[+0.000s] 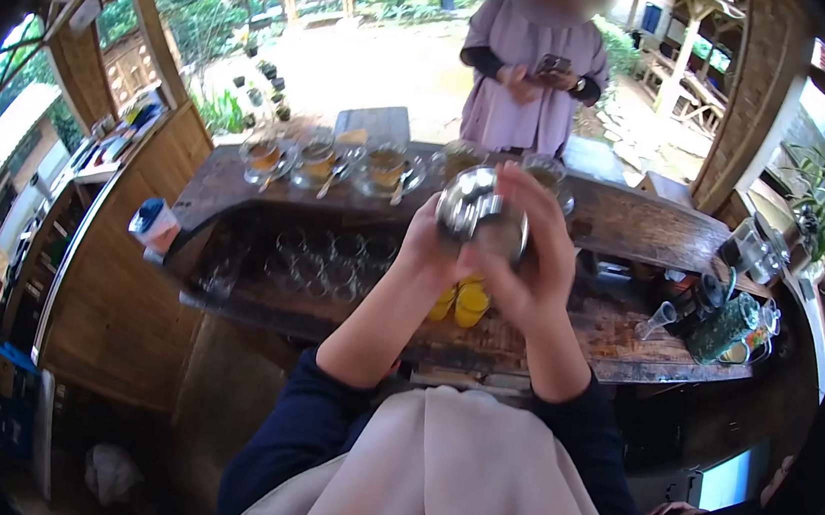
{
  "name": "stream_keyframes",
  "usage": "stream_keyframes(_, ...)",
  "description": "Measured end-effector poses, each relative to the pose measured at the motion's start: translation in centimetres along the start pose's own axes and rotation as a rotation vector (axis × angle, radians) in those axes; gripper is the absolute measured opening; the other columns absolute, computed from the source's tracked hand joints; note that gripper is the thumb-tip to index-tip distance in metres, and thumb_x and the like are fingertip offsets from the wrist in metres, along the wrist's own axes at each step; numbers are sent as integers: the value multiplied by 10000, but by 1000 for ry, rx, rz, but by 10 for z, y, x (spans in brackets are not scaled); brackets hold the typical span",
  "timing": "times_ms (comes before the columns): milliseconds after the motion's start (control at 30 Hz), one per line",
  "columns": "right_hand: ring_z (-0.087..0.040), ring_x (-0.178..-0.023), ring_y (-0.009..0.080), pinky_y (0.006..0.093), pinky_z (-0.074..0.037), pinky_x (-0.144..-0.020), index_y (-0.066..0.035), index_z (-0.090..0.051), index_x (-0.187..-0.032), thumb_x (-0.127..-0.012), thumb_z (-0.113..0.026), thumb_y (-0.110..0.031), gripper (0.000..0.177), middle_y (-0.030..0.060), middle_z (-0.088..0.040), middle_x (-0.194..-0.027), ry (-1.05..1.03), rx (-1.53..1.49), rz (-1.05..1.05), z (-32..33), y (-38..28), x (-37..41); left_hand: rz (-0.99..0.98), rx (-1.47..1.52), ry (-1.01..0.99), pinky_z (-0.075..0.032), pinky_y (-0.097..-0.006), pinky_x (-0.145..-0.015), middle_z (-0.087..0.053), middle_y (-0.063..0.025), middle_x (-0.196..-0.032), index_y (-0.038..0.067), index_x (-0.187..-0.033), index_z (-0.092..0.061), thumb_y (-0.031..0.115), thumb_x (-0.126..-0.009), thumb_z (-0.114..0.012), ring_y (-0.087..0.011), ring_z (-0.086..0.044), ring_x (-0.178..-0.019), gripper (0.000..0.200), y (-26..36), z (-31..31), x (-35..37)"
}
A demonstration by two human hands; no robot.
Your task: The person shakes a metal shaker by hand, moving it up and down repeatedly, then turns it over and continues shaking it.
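Obs., from beside the bar:

- Wooden counter (pixel 637 226): two levels, runs left to right across the stall. The upper ledge is dark and worn.
- Person in a lilac top (pixel 527 79): stands on the far side of the counter with a phone (pixel 553 64) held in both hands at chest height.
- Worker's arms: dark sleeves, raised over the lower level.
- Right hand (pixel 533 260): fingers curled over the top and right flank of the metal vessel (pixel 473 209).
- Left hand (pixel 428 249): pressed against the vessel's left side. Both hands are closed firmly on it.
- Metal vessel: shiny steel, held in the air above the lower level, level with the ledge's front edge. Its rounded end faces up toward the worker. The long axis appears to run away from the worker and down toward the counter, but the exact tilt cannot be judged. No brand, label or lettering is legible on it or anywhere nearby.
- Row of filled glass cups (pixel 320 162): on saucers on the upper ledge, amber liquid, some with spoons.
- Empty glasses (pixel 322 253): clustered on the lower level, left of the hands.
- Yellow cups (pixel 463 303): directly beneath the hands.
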State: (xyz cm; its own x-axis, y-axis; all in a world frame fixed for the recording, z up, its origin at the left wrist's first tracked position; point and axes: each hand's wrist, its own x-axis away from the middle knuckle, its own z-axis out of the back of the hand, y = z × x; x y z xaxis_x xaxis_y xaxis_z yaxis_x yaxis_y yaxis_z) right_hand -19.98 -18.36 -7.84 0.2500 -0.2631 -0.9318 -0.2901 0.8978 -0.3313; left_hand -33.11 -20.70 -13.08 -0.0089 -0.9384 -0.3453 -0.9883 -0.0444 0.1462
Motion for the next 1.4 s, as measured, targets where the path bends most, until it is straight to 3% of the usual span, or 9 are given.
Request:
stream_keyframes(233,-591,-911,267,456,-447,-873,-128,-604,-953,-784,-664,-324,266,99,-596,-979,460,-7,1158,24,-43,-38,126,-418,-154,-508,-387,-840,-573,-153,-1141,27,-1184,-499,345,-923,-471,-264,-592,-1013,412,-40,-58,-46)
stream_keyframes(400,-578,-1030,294,409,-449,-882,-42,-623,-1006,-667,-697,-96,351,119,-639,-951,287,180,-108,84,8,-34,206,-364,157,-500,-400,-849,-575,-143,-1145,43,-1187,-508,312,-944,-301,-233,-590,-998,417,-75,-9,-128)
stream_keyframes(533,-568,-1042,248,483,-422,-883,-97,-654,-923,-663,-714,-94,267,107,-639,-938,176,480,328,110,-59,-32,722,396,-594,-484,-373,-887,-562,-155,-1169,66,-1231,-485,304,-951,-384,-255,-575,-1041,381,-104,-63,-112)
stream_keyframes(633,-572,-970,82,456,-425,-876,-179,-596,-837,-809,-642,-240,82,21,-614,-950,466,234,1154,91,-61,-37,204,-244,-709,-487,-354,-882,-549,-135,-1170,66,-1249,-435,297,-961,-413,-204,-569,-1052,370,-119,-110,-117)
stream_keyframes(800,-534,-1108,221,330,-402,-975,-20,-406,-1294,-855,-619,-194,518,111,-485,-1244,225,659,1016,179,4,-48,527,-287,-403,-494,-338,-831,-620,-87,-1013,68,-1144,-513,291,-957,-373,-156,-609,-930,323,-133,-104,-170)
stream_keyframes(933,-561,-994,208,292,-469,-829,37,-486,-1181,-733,-727,-168,548,148,-534,-1119,456,322,35,169,-14,-58,326,-595,-56,-501,-380,-814,-630,-118,-981,43,-1115,-530,316,-922,-397,-195,-613,-908,360,-146,-73,-186)
stream_keyframes(1167,-496,-1079,209,455,-374,-954,-122,-460,-1205,-771,-567,-450,554,93,-489,-1142,480,360,1522,75,-55,-91,161,-286,-1037,-490,-342,-852,-531,-123,-1178,58,-1298,-335,287,-951,-440,-189,-589,-1001,429,-96,-152,-120)
stream_keyframes(1267,-514,-1116,330,468,-426,-903,-160,-592,-1052,-715,-737,-249,377,116,-556,-1124,206,560,910,103,-48,-58,596,-183,-653,-491,-342,-849,-613,-118,-1041,39,-1177,-492,344,-937,-429,-211,-616,-934,393,-60,-135,-142)
stream_keyframes(1400,-516,-1106,305,397,-427,-966,3,-414,-1268,-763,-734,-289,665,192,-502,-1215,294,451,130,79,-33,-75,262,-530,-110,-490,-405,-844,-642,-128,-967,20,-1064,-555,292,-919,-362,-259,-619,-910,363,-57,-79,-172)
